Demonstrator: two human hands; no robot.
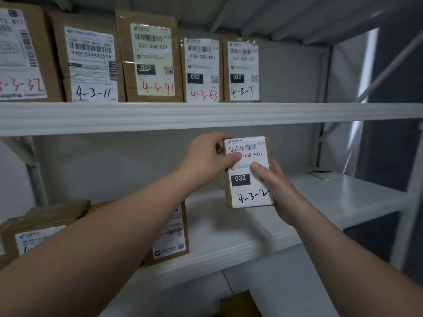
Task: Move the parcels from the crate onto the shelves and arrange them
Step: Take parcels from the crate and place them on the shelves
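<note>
The left forearm reaches up from the lower left, passing in front of two brown parcels [170, 239] that stand at the left end of the lower shelf [325, 197]. The left grip [207, 156] is clamped on the upper left corner of the parcel marked 4-3-2 [242, 179], fingers curled over the top edge and thumb laid across the label by the barcode. The right grip [278, 191] is clamped on the same parcel's lower right side, thumb flat on the label and fingers hidden behind. The parcel is upright, label facing out, above the middle of the lower shelf; whether its bottom edge touches the board cannot be told.

On the upper shelf [206, 117] a row of five labelled parcels [153, 60] stands close together, ending at 4-3-7, with bare board to their right. The lower shelf lies open right of the held parcel as far as a flat paper [322, 175] near the back corner.
</note>
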